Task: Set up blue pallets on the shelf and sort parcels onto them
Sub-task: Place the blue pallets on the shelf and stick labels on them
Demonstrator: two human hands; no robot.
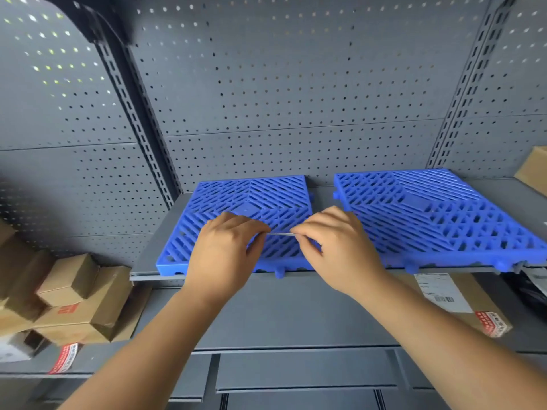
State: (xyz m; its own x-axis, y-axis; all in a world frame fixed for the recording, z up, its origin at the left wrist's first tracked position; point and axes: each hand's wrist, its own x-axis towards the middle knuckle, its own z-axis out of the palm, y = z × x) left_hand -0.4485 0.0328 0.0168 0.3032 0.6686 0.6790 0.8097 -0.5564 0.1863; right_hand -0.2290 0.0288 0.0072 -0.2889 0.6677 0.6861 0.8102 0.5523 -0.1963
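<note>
Two blue pallets lie flat on a grey shelf, side by side with a narrow gap between them. The left pallet sits near the middle of the shelf; the right pallet lies just to its right, and its near edge reaches the shelf's front lip. Behind them rises a grey pegboard wall.

Both hands hover over the near part of the left pallet. The left hand and right hand each pinch one end of a thin, pale strip stretched between them, fingers closed on it. What the strip is cannot be told.

On a lower shelf at far left, brown cardboard boxes are piled loosely. Below the right pallet lies a flat parcel with a white label. Another brown box shows at the far right edge, on the pallets' level.
</note>
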